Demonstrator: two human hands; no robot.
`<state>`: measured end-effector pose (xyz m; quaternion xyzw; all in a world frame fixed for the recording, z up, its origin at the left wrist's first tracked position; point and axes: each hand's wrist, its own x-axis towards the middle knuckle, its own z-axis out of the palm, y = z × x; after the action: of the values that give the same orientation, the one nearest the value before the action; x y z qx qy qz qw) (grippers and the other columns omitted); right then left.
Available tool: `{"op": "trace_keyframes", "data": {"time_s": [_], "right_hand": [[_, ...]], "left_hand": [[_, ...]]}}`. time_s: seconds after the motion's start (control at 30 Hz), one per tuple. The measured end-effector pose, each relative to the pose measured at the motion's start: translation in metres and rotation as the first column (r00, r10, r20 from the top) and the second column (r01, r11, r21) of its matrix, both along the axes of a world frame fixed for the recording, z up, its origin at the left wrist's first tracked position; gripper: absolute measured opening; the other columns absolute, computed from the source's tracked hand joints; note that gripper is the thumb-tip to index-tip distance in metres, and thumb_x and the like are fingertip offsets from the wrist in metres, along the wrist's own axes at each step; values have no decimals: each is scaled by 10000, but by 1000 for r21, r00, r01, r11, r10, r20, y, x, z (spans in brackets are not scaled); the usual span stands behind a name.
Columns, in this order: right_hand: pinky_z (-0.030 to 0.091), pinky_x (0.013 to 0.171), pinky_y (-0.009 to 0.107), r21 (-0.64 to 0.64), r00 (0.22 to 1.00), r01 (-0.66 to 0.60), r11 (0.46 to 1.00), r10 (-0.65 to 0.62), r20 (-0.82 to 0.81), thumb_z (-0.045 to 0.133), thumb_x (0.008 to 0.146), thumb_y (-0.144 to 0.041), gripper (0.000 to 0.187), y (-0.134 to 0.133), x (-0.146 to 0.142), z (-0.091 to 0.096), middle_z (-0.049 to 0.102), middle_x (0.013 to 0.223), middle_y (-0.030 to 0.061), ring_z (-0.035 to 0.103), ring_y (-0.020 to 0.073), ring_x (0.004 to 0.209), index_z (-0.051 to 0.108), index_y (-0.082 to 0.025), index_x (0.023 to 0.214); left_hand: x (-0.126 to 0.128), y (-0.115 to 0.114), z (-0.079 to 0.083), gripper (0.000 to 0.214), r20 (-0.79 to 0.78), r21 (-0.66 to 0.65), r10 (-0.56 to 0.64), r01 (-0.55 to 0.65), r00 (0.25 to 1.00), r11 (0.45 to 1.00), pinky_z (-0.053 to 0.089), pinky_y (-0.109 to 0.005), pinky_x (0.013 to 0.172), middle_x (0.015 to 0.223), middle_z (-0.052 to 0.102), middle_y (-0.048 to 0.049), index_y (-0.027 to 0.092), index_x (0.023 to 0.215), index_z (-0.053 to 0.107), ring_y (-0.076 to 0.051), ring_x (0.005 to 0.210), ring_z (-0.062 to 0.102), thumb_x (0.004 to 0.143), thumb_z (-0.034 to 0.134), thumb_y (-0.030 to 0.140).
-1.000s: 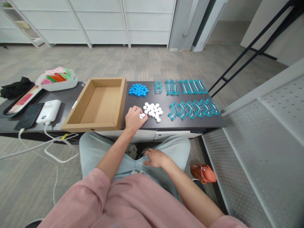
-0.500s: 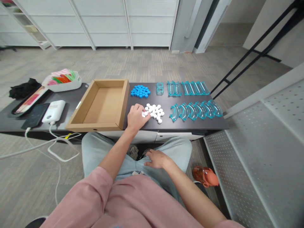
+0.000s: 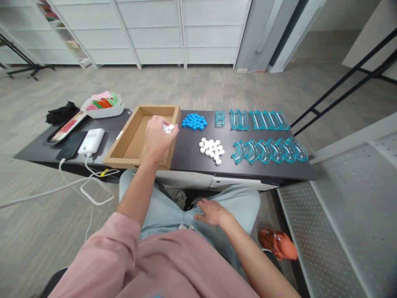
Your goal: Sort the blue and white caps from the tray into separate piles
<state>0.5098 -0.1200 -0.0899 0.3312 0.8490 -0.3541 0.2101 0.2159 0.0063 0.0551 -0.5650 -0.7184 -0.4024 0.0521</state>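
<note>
My left hand (image 3: 157, 138) is raised over the right part of the cardboard tray (image 3: 124, 142), fingers closed on a few white hexagon pieces (image 3: 168, 128). To its right, a pile of white hexagon pieces (image 3: 211, 150) lies on the dark table (image 3: 186, 153). Beyond that pile is a cluster of blue hexagon pieces (image 3: 194, 121). My right hand (image 3: 211, 212) rests flat on my lap with its fingers stretched out, holding nothing.
Clear teal straight track pieces (image 3: 259, 120) and curved track pieces (image 3: 269, 150) lie on the table's right half. At the left are a white power bank (image 3: 91, 140), a phone (image 3: 72, 145), a white bin of coloured pieces (image 3: 102, 105) and cables. A perforated metal surface stands at right.
My left hand has left the white pile with a few pieces and moved up and left over the cardboard tray. The view has shifted a little. My right hand stays on my lap.
</note>
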Motion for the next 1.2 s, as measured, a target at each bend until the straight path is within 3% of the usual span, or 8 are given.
{"op": "trace_keyframes", "data": {"time_s": [0.17, 0.33, 0.97, 1.2], "right_hand": [[613, 1110, 434, -19, 1000, 2, 1000, -2, 6, 745, 1088, -485, 547, -1, -2, 3, 782, 1514, 235, 807, 389, 1357, 782, -145, 1515], [606, 1152, 457, -14, 1000, -2, 1000, 2, 27, 711, 1107, -446, 567, -1, -3, 6, 772, 1518, 253, 787, 404, 1405, 753, -112, 1562], [621, 1093, 455, -3, 999, 26, 1000, -26, 23, 719, 1078, -461, 541, 1, 0, 4, 802, 1442, 216, 821, 399, 1322, 772, -175, 1534], [621, 1124, 465, -4, 1000, 16, 1000, -16, 24, 722, 1093, -444, 568, 1, -2, 9, 793, 1472, 241, 809, 407, 1365, 759, -139, 1571]], "left_hand": [[-61, -10, -3, 298, 49, -9, 145, -144, 988, 989, 526, -495, 1096, 1031, 665, -75, 288, 874, 521, -314, 1067, 642, 892, 815, 338], [-89, -20, -3, 310, 57, -3, 200, -200, 978, 980, 523, -483, 1114, 1003, 636, -61, 294, 868, 505, -311, 1080, 628, 898, 813, 316], [-105, -16, -8, 277, 111, -10, 251, -251, 962, 968, 536, -454, 1089, 979, 615, -52, 289, 876, 515, -282, 1033, 611, 931, 787, 301], [-115, -18, -15, 176, 96, 6, 221, -222, 971, 975, 519, -492, 1228, 1119, 663, -101, 272, 938, 574, -311, 1232, 643, 952, 749, 287]]}}
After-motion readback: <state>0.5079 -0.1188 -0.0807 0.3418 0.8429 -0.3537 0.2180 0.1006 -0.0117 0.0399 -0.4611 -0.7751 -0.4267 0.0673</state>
